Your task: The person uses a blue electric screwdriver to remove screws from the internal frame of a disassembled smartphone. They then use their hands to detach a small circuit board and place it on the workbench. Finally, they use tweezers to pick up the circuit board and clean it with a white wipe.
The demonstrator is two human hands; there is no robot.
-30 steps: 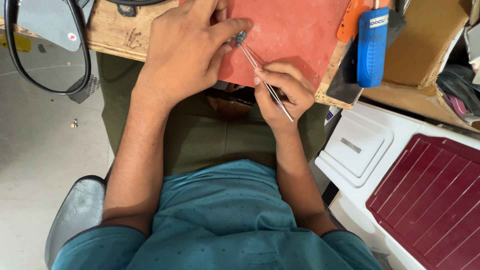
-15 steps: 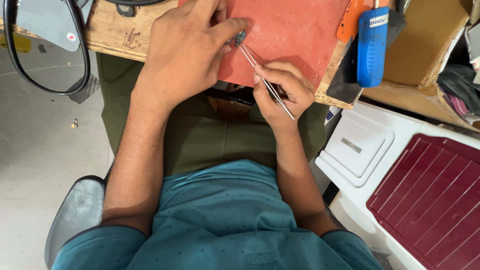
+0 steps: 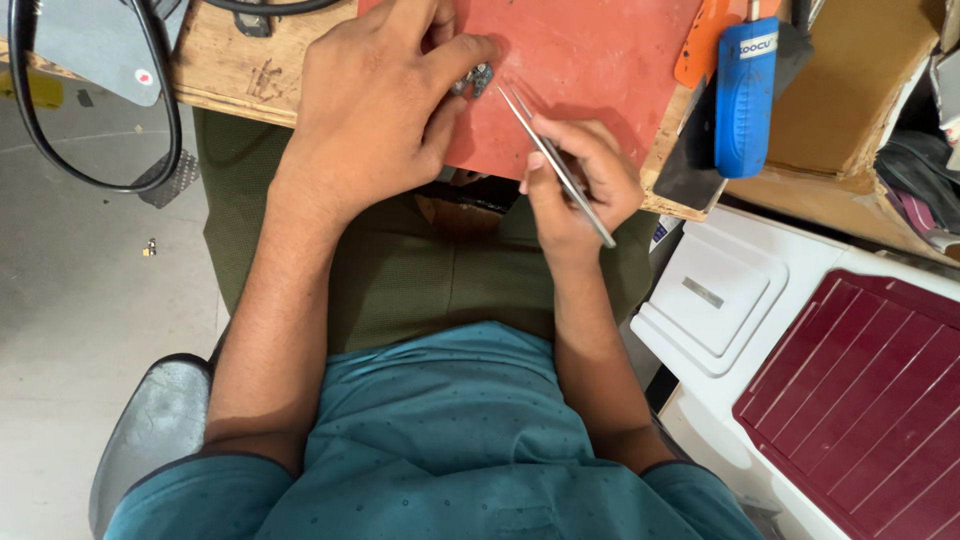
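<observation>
My left hand (image 3: 385, 105) rests on a red mat (image 3: 600, 60) at the workbench edge and pinches a small grey metal part (image 3: 477, 78) between thumb and forefinger. My right hand (image 3: 575, 185) grips thin metal tweezers (image 3: 555, 160), their tips pointing up-left and ending just right of the small part, slightly apart from it. The tweezer tips look close together with nothing between them. Both forearms reach forward over my lap.
A blue handheld tool (image 3: 745, 95) and an orange tool (image 3: 705, 40) lie at the mat's right. A black cable (image 3: 165, 130) loops at the left beyond the wooden bench edge (image 3: 230, 75). A white and dark red case (image 3: 840, 390) sits at the right.
The tweezers have drawn back slightly to the right, away from the small part. My left hand has stayed in place on the mat.
</observation>
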